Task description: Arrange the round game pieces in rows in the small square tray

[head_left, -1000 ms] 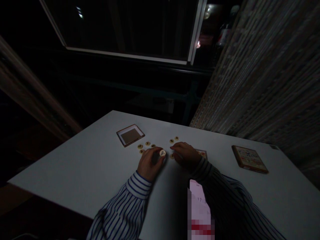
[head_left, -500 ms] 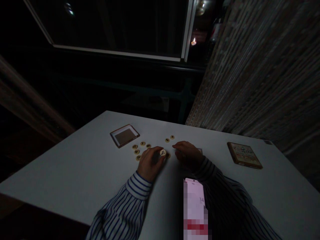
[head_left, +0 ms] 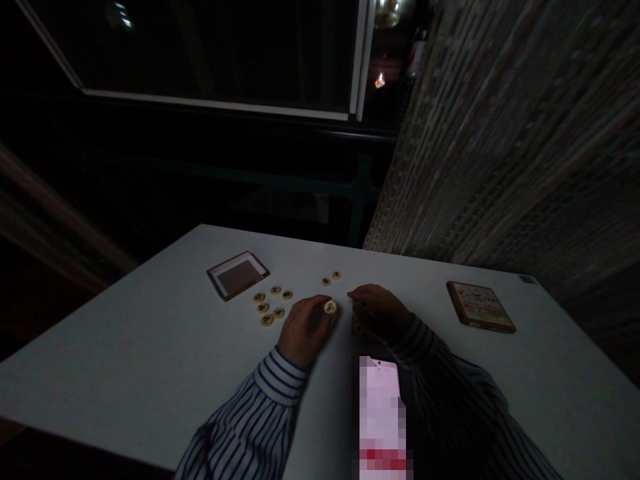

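Note:
My left hand [head_left: 305,330] pinches a round Chinese chess piece [head_left: 330,307] between thumb and fingertips, its dark character turned towards me. My right hand [head_left: 377,312] is a short way to the right, fingers curled in shadow; whatever it holds, if anything, is hidden. To the left of my left hand, several similar pieces [head_left: 263,307] lie loosely grouped on the white table [head_left: 175,353]. Beyond the gap between my hands lie two more, a nearer piece [head_left: 326,281] and a farther piece [head_left: 336,275].
An open shallow box [head_left: 239,274] lies at the back left. A flat patterned box or lid [head_left: 481,307] is on the right. A lit phone [head_left: 383,413], partly pixelated, is in front of my right forearm. A string curtain [head_left: 480,147] hangs behind the table's right side.
The view has swung slightly, shifting the table leftward in the picture. Still pinching the piece, my left hand has moved a little right, away from the grouped pieces. My right hand stays curled.

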`<state>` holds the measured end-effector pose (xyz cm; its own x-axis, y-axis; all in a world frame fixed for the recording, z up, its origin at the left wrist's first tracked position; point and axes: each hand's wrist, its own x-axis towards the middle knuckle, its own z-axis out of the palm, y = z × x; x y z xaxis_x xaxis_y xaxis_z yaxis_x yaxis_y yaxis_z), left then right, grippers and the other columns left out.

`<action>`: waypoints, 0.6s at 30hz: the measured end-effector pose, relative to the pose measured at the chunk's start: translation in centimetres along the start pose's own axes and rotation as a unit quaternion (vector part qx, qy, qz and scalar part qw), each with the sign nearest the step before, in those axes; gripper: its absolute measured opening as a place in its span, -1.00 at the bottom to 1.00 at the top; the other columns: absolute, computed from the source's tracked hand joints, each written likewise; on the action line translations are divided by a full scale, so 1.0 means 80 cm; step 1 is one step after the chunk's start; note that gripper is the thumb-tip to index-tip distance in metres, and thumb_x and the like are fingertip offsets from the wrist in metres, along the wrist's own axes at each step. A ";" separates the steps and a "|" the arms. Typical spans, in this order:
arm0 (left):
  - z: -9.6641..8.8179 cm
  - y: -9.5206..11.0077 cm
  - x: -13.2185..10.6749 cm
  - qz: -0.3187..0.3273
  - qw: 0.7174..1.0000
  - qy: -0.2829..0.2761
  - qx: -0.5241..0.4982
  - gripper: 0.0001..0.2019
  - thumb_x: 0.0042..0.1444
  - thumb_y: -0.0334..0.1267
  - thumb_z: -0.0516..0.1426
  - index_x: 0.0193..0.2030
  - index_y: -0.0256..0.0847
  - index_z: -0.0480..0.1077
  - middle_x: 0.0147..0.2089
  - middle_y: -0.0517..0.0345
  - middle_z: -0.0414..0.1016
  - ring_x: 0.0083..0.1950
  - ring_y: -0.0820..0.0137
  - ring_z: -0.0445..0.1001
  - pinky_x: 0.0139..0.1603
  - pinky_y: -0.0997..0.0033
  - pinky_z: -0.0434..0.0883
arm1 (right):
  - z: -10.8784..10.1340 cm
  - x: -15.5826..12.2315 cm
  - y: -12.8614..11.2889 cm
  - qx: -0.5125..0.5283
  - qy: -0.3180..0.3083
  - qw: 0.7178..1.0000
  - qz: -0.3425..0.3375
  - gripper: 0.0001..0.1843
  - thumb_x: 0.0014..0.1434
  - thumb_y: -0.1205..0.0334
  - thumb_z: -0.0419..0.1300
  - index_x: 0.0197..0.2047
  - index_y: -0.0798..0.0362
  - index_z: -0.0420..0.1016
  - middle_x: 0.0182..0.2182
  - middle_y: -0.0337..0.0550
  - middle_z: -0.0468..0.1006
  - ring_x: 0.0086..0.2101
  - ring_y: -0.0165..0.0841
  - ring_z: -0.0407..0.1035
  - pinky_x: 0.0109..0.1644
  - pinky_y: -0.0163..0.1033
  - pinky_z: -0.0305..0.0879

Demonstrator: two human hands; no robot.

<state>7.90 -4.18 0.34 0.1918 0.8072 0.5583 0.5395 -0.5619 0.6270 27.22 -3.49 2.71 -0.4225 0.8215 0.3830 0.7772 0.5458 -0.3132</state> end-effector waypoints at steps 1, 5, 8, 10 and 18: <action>0.001 0.001 0.000 0.000 1.000 0.001 0.000 -0.75 -0.01 -0.23 0.10 -0.15 -0.18 0.30 -0.19 0.07 0.46 -0.13 0.33 0.42 -0.08 0.23 0.35 | 0.000 -0.001 0.002 0.000 0.001 1.000 -0.001 -0.68 0.11 0.21 -0.01 -0.10 0.11 0.39 -0.20 -0.03 0.45 -0.18 -0.31 0.29 -0.12 -0.16 0.23; 0.005 0.007 0.003 0.000 1.000 0.004 0.003 -0.75 -0.02 -0.23 0.10 -0.15 -0.17 0.31 -0.19 0.08 0.46 -0.14 0.34 0.42 -0.09 0.26 0.36 | -0.001 -0.004 0.007 0.011 0.009 1.000 -0.006 -0.68 0.12 0.20 -0.03 -0.11 0.11 0.39 -0.21 -0.04 0.46 -0.19 -0.32 0.30 -0.12 -0.16 0.24; 0.007 0.010 0.006 0.000 1.000 -0.006 0.005 -0.74 -0.01 -0.23 0.09 -0.14 -0.17 0.30 -0.17 0.07 0.45 -0.13 0.35 0.42 -0.08 0.28 0.36 | -0.005 -0.006 0.008 0.025 0.026 0.999 -0.001 -0.69 0.13 0.23 -0.05 -0.13 0.13 0.40 -0.24 -0.05 0.48 -0.21 -0.34 0.32 -0.13 -0.18 0.25; 0.010 0.011 0.008 -0.002 1.000 -0.011 0.005 -0.75 0.00 -0.24 0.08 -0.13 -0.18 0.30 -0.16 0.07 0.45 -0.11 0.34 0.41 -0.07 0.27 0.35 | -0.008 -0.008 0.009 0.030 0.036 0.999 0.001 -0.70 0.14 0.25 -0.06 -0.14 0.14 0.40 -0.26 -0.04 0.49 -0.23 -0.35 0.33 -0.13 -0.20 0.25; 0.021 0.015 0.020 0.009 1.000 -0.025 -0.008 -0.74 0.01 -0.25 0.07 -0.12 -0.17 0.29 -0.15 0.05 0.44 -0.09 0.32 0.40 -0.06 0.24 0.35 | -0.016 -0.010 0.016 0.031 0.033 0.999 0.012 -0.73 0.14 0.23 -0.04 -0.18 0.10 0.41 -0.27 -0.08 0.50 -0.25 -0.37 0.36 -0.15 -0.23 0.26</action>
<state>10.25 -3.23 1.07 0.2425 0.8047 0.5419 0.5220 -0.5791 0.6262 29.14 -3.68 3.07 -0.3701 0.8232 0.4305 0.7559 0.5363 -0.3756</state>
